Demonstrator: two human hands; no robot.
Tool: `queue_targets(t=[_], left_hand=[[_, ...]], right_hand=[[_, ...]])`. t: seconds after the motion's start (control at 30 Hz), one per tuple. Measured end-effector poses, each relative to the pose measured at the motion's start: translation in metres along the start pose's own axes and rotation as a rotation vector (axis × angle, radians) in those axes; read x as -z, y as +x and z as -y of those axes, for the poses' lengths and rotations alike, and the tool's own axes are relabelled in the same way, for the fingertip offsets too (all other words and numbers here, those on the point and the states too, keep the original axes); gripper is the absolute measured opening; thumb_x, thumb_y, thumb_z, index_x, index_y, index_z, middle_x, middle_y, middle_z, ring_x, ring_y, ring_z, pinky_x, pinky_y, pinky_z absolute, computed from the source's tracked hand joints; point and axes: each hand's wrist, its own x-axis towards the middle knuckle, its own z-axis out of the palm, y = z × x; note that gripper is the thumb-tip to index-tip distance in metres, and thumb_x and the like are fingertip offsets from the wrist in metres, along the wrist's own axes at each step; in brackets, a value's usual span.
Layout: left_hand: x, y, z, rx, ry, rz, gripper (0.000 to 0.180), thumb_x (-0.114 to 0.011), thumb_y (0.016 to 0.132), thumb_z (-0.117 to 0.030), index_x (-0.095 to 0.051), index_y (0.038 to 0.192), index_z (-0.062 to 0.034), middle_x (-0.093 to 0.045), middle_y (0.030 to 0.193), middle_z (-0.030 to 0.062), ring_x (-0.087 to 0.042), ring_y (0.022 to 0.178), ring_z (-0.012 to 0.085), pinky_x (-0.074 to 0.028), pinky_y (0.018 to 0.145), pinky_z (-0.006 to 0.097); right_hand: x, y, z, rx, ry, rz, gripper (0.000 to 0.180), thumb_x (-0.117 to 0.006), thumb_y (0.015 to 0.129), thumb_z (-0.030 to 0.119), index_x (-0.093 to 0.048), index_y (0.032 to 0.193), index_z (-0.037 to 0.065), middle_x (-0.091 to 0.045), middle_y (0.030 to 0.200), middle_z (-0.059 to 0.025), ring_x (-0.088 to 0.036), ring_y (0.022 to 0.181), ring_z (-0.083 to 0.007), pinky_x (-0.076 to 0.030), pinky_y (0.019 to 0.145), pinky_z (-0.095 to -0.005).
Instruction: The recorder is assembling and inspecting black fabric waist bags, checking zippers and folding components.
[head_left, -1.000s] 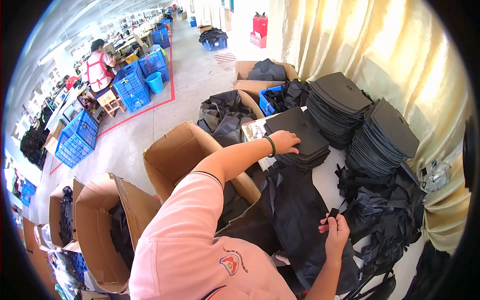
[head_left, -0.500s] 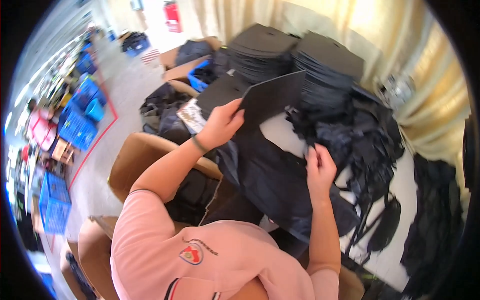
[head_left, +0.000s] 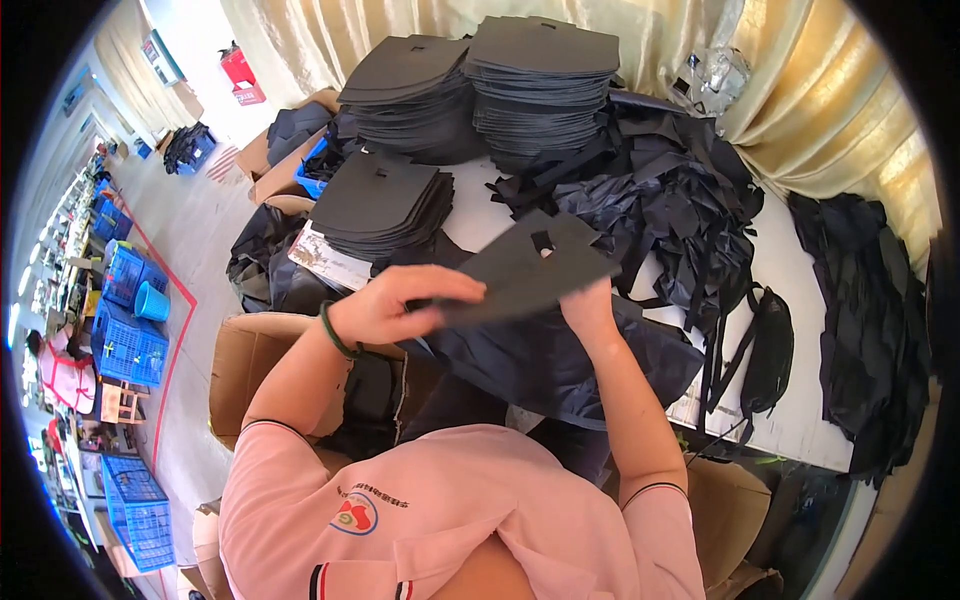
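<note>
A stiff black panel [head_left: 520, 278] with a small rectangular slot is tilted above the table in front of me. My left hand [head_left: 400, 300] is closed on its left edge, the fingers lying across the top. At the panel's right end, my right hand [head_left: 590, 308] reaches underneath, and its fingers are hidden by the panel. Dark, thin fabric [head_left: 640, 350] spreads below both hands and hangs over the table's near edge. Just beyond my left hand is a low stack of similar black panels [head_left: 375, 205].
Two tall stacks of black panels [head_left: 405, 95] stand at the back. Black fabric strips [head_left: 660, 210] are heaped right of them, with a black pouch [head_left: 770, 345] nearer me. More black cloth [head_left: 870, 330] drapes at the far right. An open cardboard box [head_left: 250, 350] stands at my left.
The panel has come down, nearer my body, and now lies flatter. My right hand has moved from pinching at the dark fabric to under the panel's right end. The view has shifted.
</note>
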Motion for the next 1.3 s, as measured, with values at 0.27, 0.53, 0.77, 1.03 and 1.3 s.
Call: queue_targets(t=[0.27, 0.53, 0.77, 1.03, 1.3], left_hand=[[-0.048, 0.035, 0.031, 0.299, -0.050, -0.347, 0.040, -0.075, 0.080, -0.010, -0.059, 0.116, -0.0059, -0.057, 0.107, 0.0071, -0.061, 0.085, 0.0198, -0.050, 0.076, 0.032], [-0.051, 0.066, 0.019, -0.059, 0.512, -0.283, 0.017, -0.069, 0.078, 0.002, -0.059, 0.091, -0.0030, -0.060, 0.093, 0.0094, -0.061, 0.079, 0.0237, -0.051, 0.068, 0.030], [0.001, 0.036, 0.002, 0.335, -0.407, -0.596, 0.004, -0.057, 0.090, -0.001, -0.054, 0.092, -0.0038, -0.063, 0.081, 0.0056, -0.061, 0.069, 0.0127, -0.051, 0.068, 0.027], [0.083, -0.087, 0.076, 0.635, -0.520, -0.885, 0.006, -0.058, 0.088, -0.006, -0.058, 0.095, -0.0076, -0.063, 0.080, 0.0019, -0.058, 0.066, 0.0103, -0.048, 0.061, 0.024], [0.021, 0.016, 0.082, 0.365, 0.557, -0.360, 0.036, -0.070, 0.087, -0.019, -0.058, 0.115, -0.0018, -0.061, 0.110, 0.0097, -0.059, 0.104, 0.0221, -0.046, 0.090, 0.034]], right_hand=[[0.005, 0.003, 0.034, -0.188, 0.369, 0.351, 0.013, -0.063, 0.094, 0.012, -0.067, 0.099, 0.001, -0.060, 0.096, -0.0037, -0.061, 0.086, -0.0138, -0.050, 0.078, -0.0284], [0.052, 0.016, 0.066, -0.487, 0.454, 0.783, 0.031, -0.066, 0.092, 0.020, -0.060, 0.115, 0.000, -0.065, 0.104, -0.0024, -0.059, 0.095, -0.0105, -0.049, 0.090, -0.0291], [0.099, 0.022, 0.024, -0.530, 0.088, 0.642, 0.030, -0.061, 0.088, 0.000, -0.062, 0.117, 0.005, -0.068, 0.100, -0.0048, -0.062, 0.088, -0.0110, -0.050, 0.076, -0.0275], [0.157, -0.021, -0.037, -0.537, -0.346, 0.586, 0.037, -0.065, 0.085, 0.002, -0.063, 0.121, 0.008, -0.069, 0.106, -0.0142, -0.066, 0.097, -0.0257, -0.049, 0.087, -0.0337], [0.149, -0.039, -0.009, -0.517, -0.561, 0.525, 0.049, -0.065, 0.085, 0.004, -0.055, 0.133, 0.010, -0.064, 0.121, -0.0178, -0.060, 0.111, -0.0359, -0.046, 0.096, -0.0371]])
